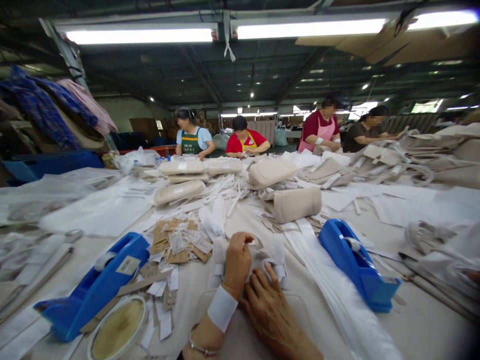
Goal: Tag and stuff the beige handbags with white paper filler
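A beige bag [258,342] lies flat in front of me, with white wrapping [277,250] around the part at its far end. Over that wrapped part my left hand [238,260] is closed, its fingers curled down; what they grip is hidden. A white band circles that wrist. My right hand [268,305] rests just beside it on the bag, fingers bent but apart, the forefinger reaching toward the wrapping. Nothing shows in its grasp.
Blue tape dispensers [101,285] [356,265] stand left and right. Paper tags [180,240] with strings pile up near a round tub [118,327]. White sheets [330,285] lie at right. Stuffed beige bags [298,202] stack ahead; several co-workers stand across the table.
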`<state>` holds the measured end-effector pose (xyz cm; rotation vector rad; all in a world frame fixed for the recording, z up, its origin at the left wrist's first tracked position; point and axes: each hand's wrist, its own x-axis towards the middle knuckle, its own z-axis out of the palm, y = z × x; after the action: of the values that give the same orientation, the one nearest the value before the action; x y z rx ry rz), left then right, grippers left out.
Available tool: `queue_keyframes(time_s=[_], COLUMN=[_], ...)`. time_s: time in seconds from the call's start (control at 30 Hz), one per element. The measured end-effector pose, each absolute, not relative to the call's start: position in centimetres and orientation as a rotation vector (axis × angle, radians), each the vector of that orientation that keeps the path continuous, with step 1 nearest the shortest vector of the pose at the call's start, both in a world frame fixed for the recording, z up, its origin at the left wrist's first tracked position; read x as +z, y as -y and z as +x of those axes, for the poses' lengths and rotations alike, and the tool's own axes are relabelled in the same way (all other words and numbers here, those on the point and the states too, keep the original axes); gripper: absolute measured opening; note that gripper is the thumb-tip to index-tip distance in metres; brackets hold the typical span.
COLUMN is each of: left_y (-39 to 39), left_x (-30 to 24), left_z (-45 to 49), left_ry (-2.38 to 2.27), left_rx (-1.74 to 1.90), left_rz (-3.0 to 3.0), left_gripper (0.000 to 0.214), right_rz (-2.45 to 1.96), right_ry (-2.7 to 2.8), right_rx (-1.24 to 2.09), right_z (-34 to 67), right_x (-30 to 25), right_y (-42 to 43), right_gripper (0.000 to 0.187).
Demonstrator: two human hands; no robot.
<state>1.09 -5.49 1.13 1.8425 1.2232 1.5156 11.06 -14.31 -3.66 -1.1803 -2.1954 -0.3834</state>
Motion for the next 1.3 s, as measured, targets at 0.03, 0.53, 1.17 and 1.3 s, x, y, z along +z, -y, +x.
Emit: queue_keyframes(time_s=[0.03, 0.53, 1.17, 1.3], left_y=[5.5, 5.2, 2.6, 1.9], left_x=[1.1, 0.8, 0.0, 0.3], left_z=[1.3, 2.0, 0.8, 0.4], left_ry=[-1.257, -1.683, -1.459, -1.468], left_rx=[1.441, 0.699, 0.862, 0.764], left_rz=[1.914, 2.186, 2.002, 2.04], left_gripper=[0.023, 0.015, 0.032, 0.039], right_rz=[-1.141, -0.912, -1.162, -1.182], right_ry=[2.179, 1.947, 2.289, 2.29], right_rx=[-0.419, -0.628, -0.205, -0.22], right_z=[11.0, 10.8, 11.9, 11.8], right_x=[-4.0, -6.5, -2.3, -2.2], right_y=[14.1, 11.9, 15.2, 15.3], right_gripper=[0.017, 0.023, 0.01, 0.013])
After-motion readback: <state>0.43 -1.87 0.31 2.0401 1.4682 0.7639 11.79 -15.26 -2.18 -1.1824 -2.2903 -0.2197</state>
